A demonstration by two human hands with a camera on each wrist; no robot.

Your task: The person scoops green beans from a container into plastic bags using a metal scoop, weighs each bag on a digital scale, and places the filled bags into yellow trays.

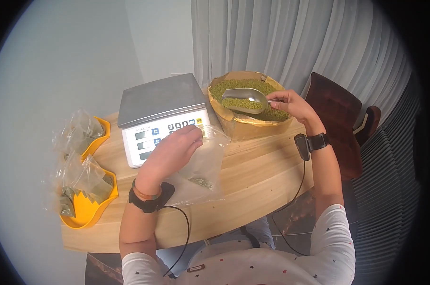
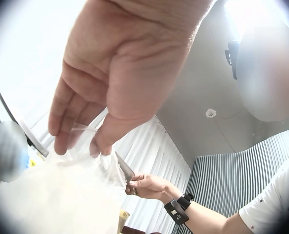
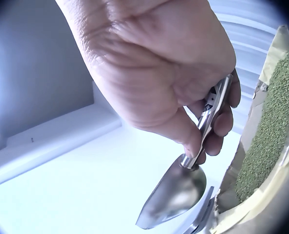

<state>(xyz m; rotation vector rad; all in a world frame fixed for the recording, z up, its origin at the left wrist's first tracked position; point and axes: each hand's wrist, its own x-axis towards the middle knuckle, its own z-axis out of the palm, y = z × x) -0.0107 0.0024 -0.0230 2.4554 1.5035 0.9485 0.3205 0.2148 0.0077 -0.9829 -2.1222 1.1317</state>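
My right hand (image 1: pixel 293 105) grips the handle of a metal scoop (image 1: pixel 257 100) that holds green beans, above an open sack (image 1: pixel 267 124) full of the same beans. In the right wrist view, fingers and thumb of the right hand (image 3: pixel 168 73) wrap the scoop's handle (image 3: pixel 215 109). My left hand (image 1: pixel 174 149) pinches the top of a clear plastic bag (image 1: pixel 208 159) in front of the scale. A few green bits lie low in that bag. The left wrist view shows thumb and fingers of the left hand (image 2: pixel 120 73) on the bag's edge (image 2: pixel 81 170).
A white scale with a grey platform (image 1: pixel 160 99) stands behind the left hand. Two yellow trays (image 1: pixel 84 213) with filled clear bags (image 1: pixel 96 183) are at the table's left. A brown chair (image 1: pixel 331 123) stands at the right, and cables hang from both wrists.
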